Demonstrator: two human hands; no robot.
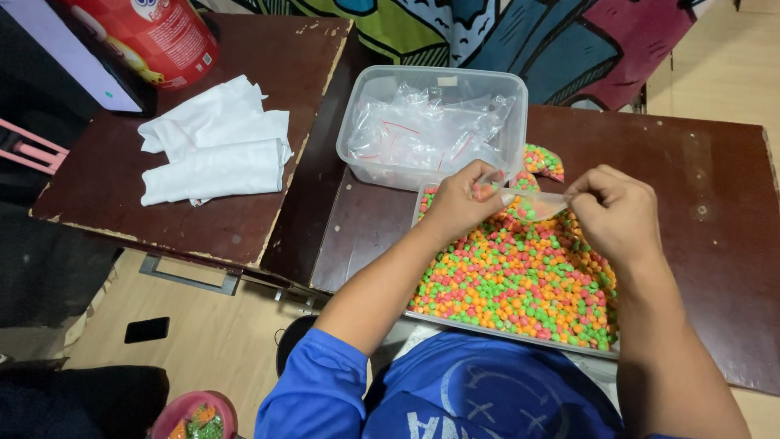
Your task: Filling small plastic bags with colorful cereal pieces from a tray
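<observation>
2 hands, the left hand [460,202] and right hand [611,210], pinch a small clear bag [532,205] (partly filled) with their fingers above the tray of coloured pellets [520,280], apparently mid-filling.

Small clear bag [532,203] — candy-filled, midair

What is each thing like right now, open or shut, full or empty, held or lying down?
Small clear bag: held by both hands, some candy inside.
Left hand: fingers pinching the bag.
Right hand: fingers pinching the bag.
Tray: full of pink, orange and green candy balls.
Clear plastic box: lid off, holding empty bags.
White cloths: loosely folded, lying on the other table.
</observation>
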